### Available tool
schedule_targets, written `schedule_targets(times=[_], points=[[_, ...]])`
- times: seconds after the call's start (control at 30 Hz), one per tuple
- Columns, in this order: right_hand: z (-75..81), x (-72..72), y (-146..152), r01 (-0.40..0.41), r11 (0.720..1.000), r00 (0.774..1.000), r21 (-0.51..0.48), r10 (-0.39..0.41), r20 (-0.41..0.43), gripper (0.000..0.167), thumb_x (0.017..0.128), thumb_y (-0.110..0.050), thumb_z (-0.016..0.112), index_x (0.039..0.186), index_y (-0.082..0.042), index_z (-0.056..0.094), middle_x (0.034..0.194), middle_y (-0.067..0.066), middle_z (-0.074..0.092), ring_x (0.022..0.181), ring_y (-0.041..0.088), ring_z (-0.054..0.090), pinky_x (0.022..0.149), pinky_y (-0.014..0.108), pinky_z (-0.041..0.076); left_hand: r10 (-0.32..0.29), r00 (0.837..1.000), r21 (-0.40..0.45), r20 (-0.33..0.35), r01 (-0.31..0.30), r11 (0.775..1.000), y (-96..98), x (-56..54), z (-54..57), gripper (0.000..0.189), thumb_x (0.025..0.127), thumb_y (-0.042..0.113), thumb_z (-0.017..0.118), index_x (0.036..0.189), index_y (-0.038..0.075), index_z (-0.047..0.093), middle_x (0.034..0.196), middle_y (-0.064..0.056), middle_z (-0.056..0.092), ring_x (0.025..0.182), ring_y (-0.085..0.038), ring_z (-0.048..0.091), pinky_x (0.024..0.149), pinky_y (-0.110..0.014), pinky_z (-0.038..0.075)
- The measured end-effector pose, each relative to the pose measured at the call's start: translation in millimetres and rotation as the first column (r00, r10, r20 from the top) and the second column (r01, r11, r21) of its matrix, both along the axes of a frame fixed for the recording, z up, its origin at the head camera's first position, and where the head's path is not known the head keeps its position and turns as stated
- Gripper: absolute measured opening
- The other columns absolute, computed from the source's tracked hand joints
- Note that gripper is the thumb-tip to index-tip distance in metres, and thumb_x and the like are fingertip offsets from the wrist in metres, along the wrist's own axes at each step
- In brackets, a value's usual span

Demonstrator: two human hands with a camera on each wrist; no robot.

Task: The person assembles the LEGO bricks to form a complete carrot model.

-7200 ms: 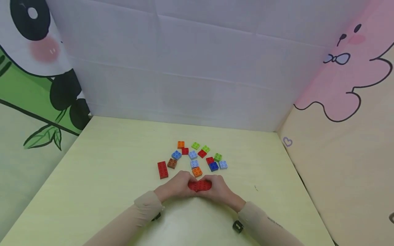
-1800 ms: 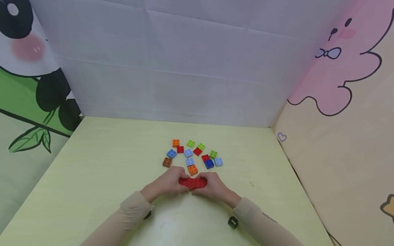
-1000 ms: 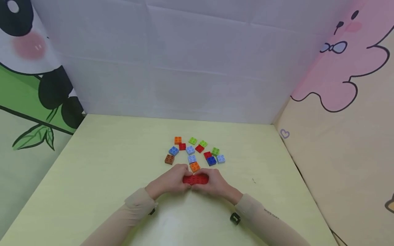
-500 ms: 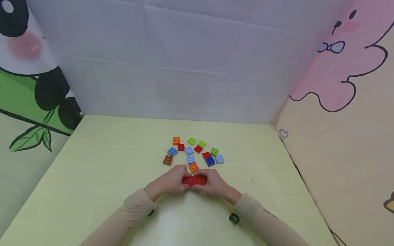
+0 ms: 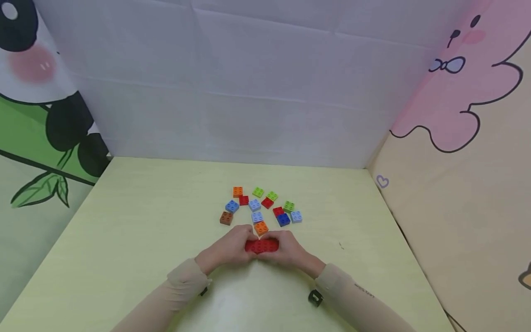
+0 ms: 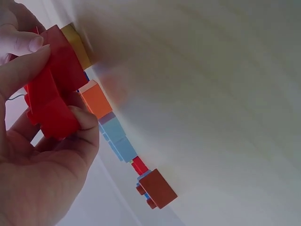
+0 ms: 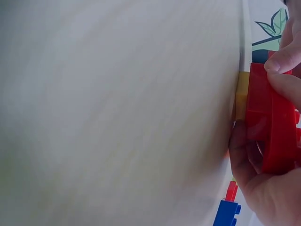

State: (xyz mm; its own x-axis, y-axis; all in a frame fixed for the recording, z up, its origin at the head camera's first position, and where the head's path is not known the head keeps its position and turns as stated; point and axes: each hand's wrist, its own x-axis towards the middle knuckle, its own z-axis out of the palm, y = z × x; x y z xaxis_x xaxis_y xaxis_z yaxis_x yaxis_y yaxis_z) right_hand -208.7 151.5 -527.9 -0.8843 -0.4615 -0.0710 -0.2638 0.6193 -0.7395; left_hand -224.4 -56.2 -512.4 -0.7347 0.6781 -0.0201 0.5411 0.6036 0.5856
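Both hands hold a built-up block of red toy building bricks [image 5: 262, 246] near the middle of the table. My left hand [image 5: 230, 244] grips its left end, fingers curled round it. On the other end my right hand [image 5: 288, 249] has the same kind of grip, and the thumbs meet at the near side. In the left wrist view the red bricks [image 6: 61, 61] sit in layers, partly hidden by fingers. A yellow brick [image 6: 76, 44] shows at the underside, and the right wrist view has this yellow brick [image 7: 241, 94] against the red too. An orange brick [image 5: 261, 228] lies just beyond the hands.
Loose bricks lie beyond the hands on the pale table [image 5: 124, 230]: a brown one [image 5: 226, 218], a dark blue one [image 5: 283, 220], a light blue one [image 5: 296, 216], a lime one [image 5: 289, 206] and several others. A white backdrop [image 5: 257, 115] stands behind.
The long red brick that lay left of the hands in the oldest frame has left the table, and the red block in the hands looks longer. Over the last second the hands barely move.
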Motion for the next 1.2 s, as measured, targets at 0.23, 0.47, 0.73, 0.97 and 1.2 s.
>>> schedule_targets(times=[0.23, 0.47, 0.73, 0.97, 1.2], points=[[0.4, 1.8, -1, 0.016, 1.0, 1.0, 0.008, -0.016, -0.007, 0.038, 0.078, -0.047, 0.076, 0.109, -0.026, 0.069, 0.097, -0.015, 0.061, 0.089, 0.01, 0.055, 0.071, 0.028, 0.049, 0.039, 0.999, 0.021, 0.017, -0.039, 0.999, 0.1, 1.8, -4.2, 0.022, 0.078, 0.023, 0.078, 0.099, 0.016, 0.075, 0.082, 0.008, 0.05, 0.078, -0.011, 0.048, 0.064, -0.025, 0.044], [-1.8, 1.3, 0, 0.019, 1.0, 1.0, 0.008, -0.019, 0.006, 0.042, 0.076, -0.047, 0.077, 0.11, -0.023, 0.069, 0.095, -0.014, 0.062, 0.086, 0.01, 0.055, 0.069, 0.028, 0.049, 0.057, 0.998, 0.038, 0.035, -0.058, 0.998, -0.3, 1.8, -6.6, 0.024, 0.078, 0.023, 0.079, 0.1, 0.015, 0.074, 0.083, 0.009, 0.053, 0.079, -0.012, 0.049, 0.066, -0.026, 0.044], [2.1, -2.5, 4, -0.024, 1.0, 1.0, -0.01, 0.024, 0.008, 0.042, 0.076, -0.053, 0.074, 0.109, -0.027, 0.069, 0.093, -0.012, 0.062, 0.085, 0.012, 0.057, 0.067, 0.029, 0.05, 0.052, 0.995, 0.07, 0.09, -0.058, 0.996, -0.7, -1.5, -8.2, 0.02, 0.08, 0.02, 0.077, 0.099, 0.017, 0.074, 0.077, 0.012, 0.059, 0.071, -0.012, 0.054, 0.061, -0.026, 0.046], [6.3, -5.3, 3, -0.034, 0.999, 0.999, -0.026, 0.034, -0.014, 0.038, 0.08, -0.053, 0.071, 0.108, -0.027, 0.07, 0.094, -0.015, 0.063, 0.087, 0.01, 0.057, 0.07, 0.028, 0.05, 0.056, 0.994, 0.088, 0.098, -0.065, 0.994, -1.0, -1.4, -5.8, 0.021, 0.08, 0.023, 0.077, 0.101, 0.018, 0.074, 0.08, 0.014, 0.059, 0.074, -0.012, 0.054, 0.061, -0.026, 0.047], [13.8, -7.7, 2, 0.026, 0.999, 0.999, -0.04, -0.028, -0.038, 0.03, 0.09, -0.044, 0.063, 0.106, -0.02, 0.072, 0.093, -0.014, 0.066, 0.085, 0.01, 0.059, 0.071, 0.028, 0.05, 0.078, 0.993, 0.059, 0.088, -0.083, 0.995, -3.9, 0.2, -4.6, 0.032, 0.077, 0.021, 0.08, 0.107, 0.012, 0.072, 0.087, 0.011, 0.06, 0.079, -0.013, 0.052, 0.068, -0.028, 0.045]])
